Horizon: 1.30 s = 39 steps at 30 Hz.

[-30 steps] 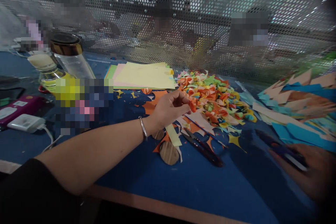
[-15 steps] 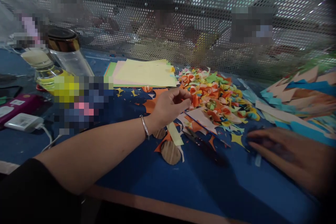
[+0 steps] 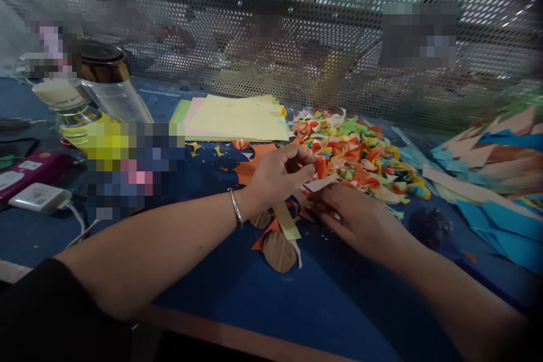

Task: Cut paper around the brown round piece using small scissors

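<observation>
My left hand (image 3: 278, 172) reaches over the blue table (image 3: 331, 294) and pinches a small orange folded paper piece (image 3: 321, 167) at the near edge of a pile of colourful folded paper pieces (image 3: 360, 155). My right hand (image 3: 360, 218) lies palm down just below it, fingers stretched over orange and white paper scraps (image 3: 314, 186) where the scissors lay; the scissors are hidden. A silver bangle (image 3: 235, 207) circles my left wrist.
A stack of yellow, pink and green paper sheets (image 3: 237, 119) lies behind. Blue and tan paper strips (image 3: 487, 175) are heaped at the right. A jar with a gold lid (image 3: 106, 82), a phone (image 3: 29, 169) and a white charger (image 3: 38, 197) stand left. A perforated metal screen (image 3: 271, 22) closes the back.
My right hand moved left from the table's right side, where it had put down a dark tool, to the scraps beside my left hand, covering the scissors. My left hand kept its pinch.
</observation>
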Each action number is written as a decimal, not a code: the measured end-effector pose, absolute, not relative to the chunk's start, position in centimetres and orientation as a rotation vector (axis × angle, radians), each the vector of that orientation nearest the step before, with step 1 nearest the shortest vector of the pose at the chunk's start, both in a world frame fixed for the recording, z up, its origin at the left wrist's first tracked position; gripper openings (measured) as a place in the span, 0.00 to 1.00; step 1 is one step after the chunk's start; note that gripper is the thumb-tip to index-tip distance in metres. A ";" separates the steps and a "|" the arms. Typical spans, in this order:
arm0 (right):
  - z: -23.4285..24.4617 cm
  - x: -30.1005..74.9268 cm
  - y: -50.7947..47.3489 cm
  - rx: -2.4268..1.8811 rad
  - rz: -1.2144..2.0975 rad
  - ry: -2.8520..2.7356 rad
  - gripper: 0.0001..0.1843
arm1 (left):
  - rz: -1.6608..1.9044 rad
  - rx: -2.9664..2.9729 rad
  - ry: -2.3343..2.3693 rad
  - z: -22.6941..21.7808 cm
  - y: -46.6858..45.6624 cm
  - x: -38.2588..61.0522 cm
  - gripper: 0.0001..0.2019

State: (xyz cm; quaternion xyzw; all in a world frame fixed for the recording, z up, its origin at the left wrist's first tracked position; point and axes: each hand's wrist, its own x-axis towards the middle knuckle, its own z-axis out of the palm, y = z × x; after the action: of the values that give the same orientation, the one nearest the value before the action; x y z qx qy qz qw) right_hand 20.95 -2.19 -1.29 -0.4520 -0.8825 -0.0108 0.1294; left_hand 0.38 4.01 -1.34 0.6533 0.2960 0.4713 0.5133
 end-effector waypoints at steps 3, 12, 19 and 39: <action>-1.5 20.8 -2.2 -1.309 -0.024 -2.557 0.08 | 1.124 1.545 0.704 -1.3 4.0 0.4 0.03; -1.8 20.4 -2.2 -1.317 0.040 -2.444 0.12 | 1.059 1.411 0.609 -2.0 4.7 0.5 0.06; 0.3 20.9 -3.7 -1.297 0.131 -2.202 0.10 | 0.993 1.416 0.646 -2.3 4.8 0.3 0.07; 0.4 21.7 -4.2 -1.187 0.022 -2.085 0.08 | 0.863 1.475 0.574 -2.0 3.9 0.4 0.07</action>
State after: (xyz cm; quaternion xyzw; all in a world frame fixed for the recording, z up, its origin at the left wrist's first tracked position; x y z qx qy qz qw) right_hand 21.74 -4.24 0.39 -0.4609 -0.8098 0.0086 0.3628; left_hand 0.42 3.88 -2.02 0.6416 0.2497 0.3755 0.6205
